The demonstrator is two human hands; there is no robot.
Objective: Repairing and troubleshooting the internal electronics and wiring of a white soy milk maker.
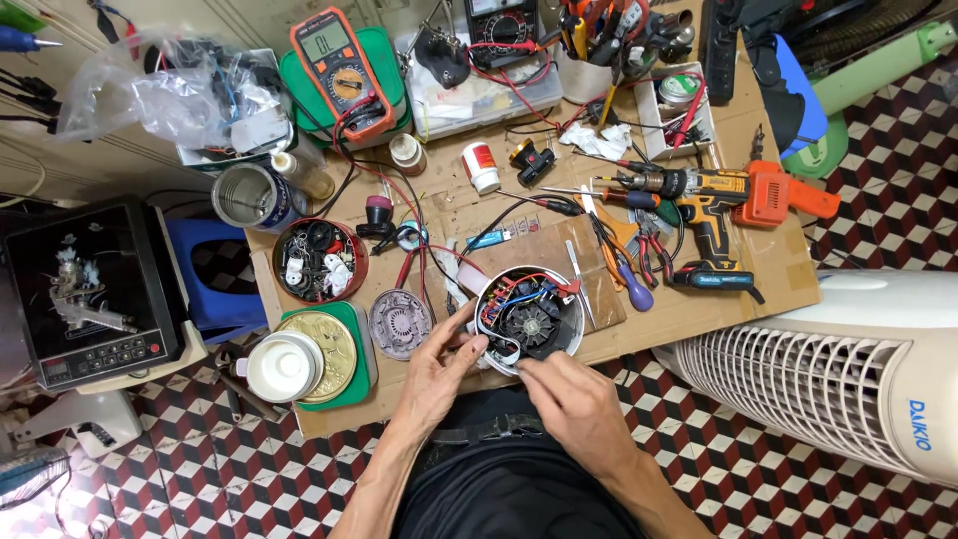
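Observation:
A round white appliance housing (530, 314) lies open on the low cardboard-covered table (758, 289), showing a black fan, red and blue wires and a small circuit board inside. My left hand (439, 371) rests against its left rim, fingers touching the casing. My right hand (571, 399) pinches the near rim of the housing from below. A round grey vented cover (399, 324) lies just left of the housing.
A cordless drill (709, 200), pliers, screwdrivers, an orange multimeter (341, 72), a red tin of small parts (319, 260), a metal can (251, 197) and glue bottles crowd the table. An induction cooker (85, 289) stands left; a white tower fan (828, 369) lies right on the checkered floor.

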